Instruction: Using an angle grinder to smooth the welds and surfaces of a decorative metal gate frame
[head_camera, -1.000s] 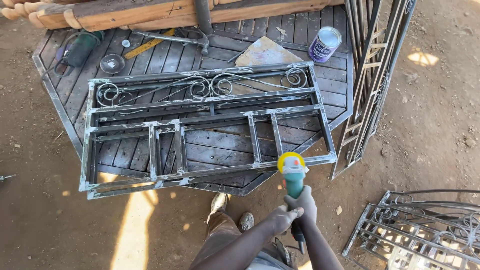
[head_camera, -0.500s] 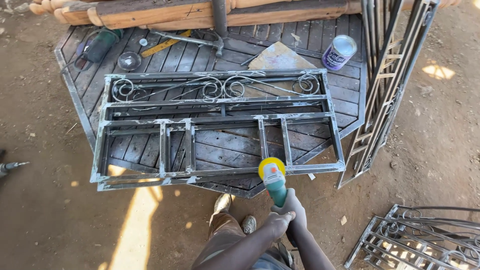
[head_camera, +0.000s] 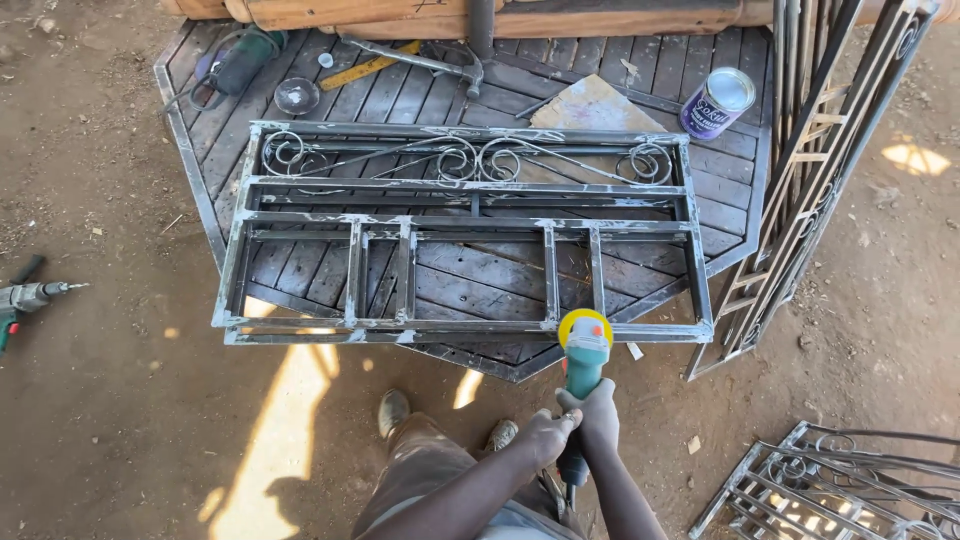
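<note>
Both my hands grip a green angle grinder (head_camera: 584, 365) pointing away from me. My right hand (head_camera: 600, 412) wraps its body and my left hand (head_camera: 545, 436) holds just behind it, near the rear handle. The grinder's yellow disc (head_camera: 585, 324) rests against the near rail of a grey welded metal frame (head_camera: 470, 225) with scrollwork along its far side. The frame lies flat on a dark wooden platform (head_camera: 725, 190) with angled corners. My shoes and trouser legs (head_camera: 420, 455) show below.
On the platform's far side lie a hammer (head_camera: 430, 62), a second green grinder (head_camera: 240, 60), a yellow rule (head_camera: 365, 70), a paint can (head_camera: 717, 102) and a board scrap (head_camera: 595, 105). Metal grilles (head_camera: 810, 180) lean at the right; another grille (head_camera: 850, 490) lies bottom right. A drill (head_camera: 30, 297) lies on the dirt left.
The grinder has shifted a little left along the frame's near rail, away from the right corner. My view has moved closer and slightly left; a drill now shows at the left.
</note>
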